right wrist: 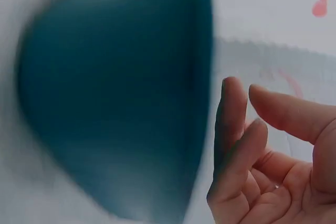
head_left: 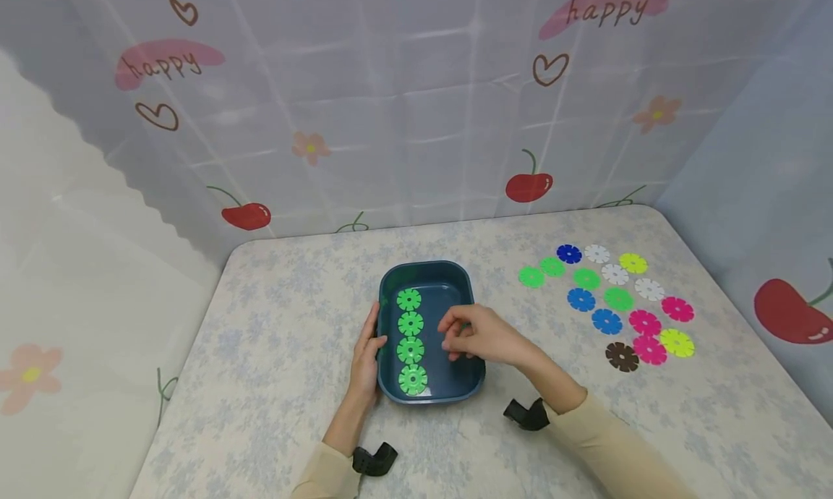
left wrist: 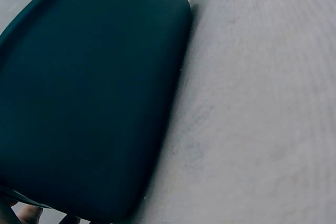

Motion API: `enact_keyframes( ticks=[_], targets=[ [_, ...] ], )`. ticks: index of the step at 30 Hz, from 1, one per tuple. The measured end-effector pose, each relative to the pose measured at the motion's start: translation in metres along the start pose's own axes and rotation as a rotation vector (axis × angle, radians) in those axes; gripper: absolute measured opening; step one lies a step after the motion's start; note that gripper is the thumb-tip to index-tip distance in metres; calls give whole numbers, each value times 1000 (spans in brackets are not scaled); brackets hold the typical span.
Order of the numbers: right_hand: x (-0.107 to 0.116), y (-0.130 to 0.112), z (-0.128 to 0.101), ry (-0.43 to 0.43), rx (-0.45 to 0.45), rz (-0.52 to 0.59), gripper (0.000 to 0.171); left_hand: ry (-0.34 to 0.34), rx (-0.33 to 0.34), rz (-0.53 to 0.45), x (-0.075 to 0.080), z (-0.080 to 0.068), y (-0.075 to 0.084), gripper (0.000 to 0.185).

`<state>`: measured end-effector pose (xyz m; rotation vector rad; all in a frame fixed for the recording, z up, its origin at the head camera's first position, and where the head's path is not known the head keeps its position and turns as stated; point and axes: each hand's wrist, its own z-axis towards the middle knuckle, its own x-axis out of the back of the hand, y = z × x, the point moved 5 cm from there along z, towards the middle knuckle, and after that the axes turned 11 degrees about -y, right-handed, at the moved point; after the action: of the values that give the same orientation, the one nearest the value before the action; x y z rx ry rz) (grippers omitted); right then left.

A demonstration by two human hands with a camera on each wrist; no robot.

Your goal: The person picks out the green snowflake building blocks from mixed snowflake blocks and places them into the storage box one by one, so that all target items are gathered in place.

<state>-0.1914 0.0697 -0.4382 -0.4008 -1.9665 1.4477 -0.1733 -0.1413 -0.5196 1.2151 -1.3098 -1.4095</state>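
Note:
A dark teal tray [head_left: 449, 387] with rounded corners stands on the table, and green notched discs [head_left: 411, 323] form a column along its left inside. My left hand [head_left: 366, 354] holds the tray's left wall, fingers along the outside and thumb at the rim. Over the tray's right half is my right hand [head_left: 478, 333], its fingers loosely bent. In the right wrist view, the right hand [right wrist: 273, 166] shows a gap between thumb and fingertips, with nothing visible between them. The left wrist view is mostly filled by the tray's outer wall [left wrist: 94, 93].
To the right of the tray lie loose notched discs: green [head_left: 586, 279], blue [head_left: 581, 299], white [head_left: 649, 289], pink [head_left: 645, 322], yellow [head_left: 677, 343] and brown [head_left: 622, 356]. A printed curtain [head_left: 403, 123] hangs behind the table [head_left: 280, 325].

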Motion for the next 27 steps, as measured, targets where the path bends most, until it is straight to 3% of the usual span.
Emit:
enact_keyframes(
  ticks=[7, 16, 21, 27],
  targets=[
    [70, 24, -35, 198, -115, -29, 27, 7, 2, 2, 0, 0, -1, 64],
    [152, 67, -110, 430, -305, -102, 48, -10, 1, -8, -1, -1, -1, 65],
    [182, 97, -142, 504, -422, -153, 57, -15, -3, -8, -1, 0, -1, 64],
    [200, 128, -165, 530, -498, -135, 61, -16, -4, -6, -1, -1, -2, 65]
  ],
)
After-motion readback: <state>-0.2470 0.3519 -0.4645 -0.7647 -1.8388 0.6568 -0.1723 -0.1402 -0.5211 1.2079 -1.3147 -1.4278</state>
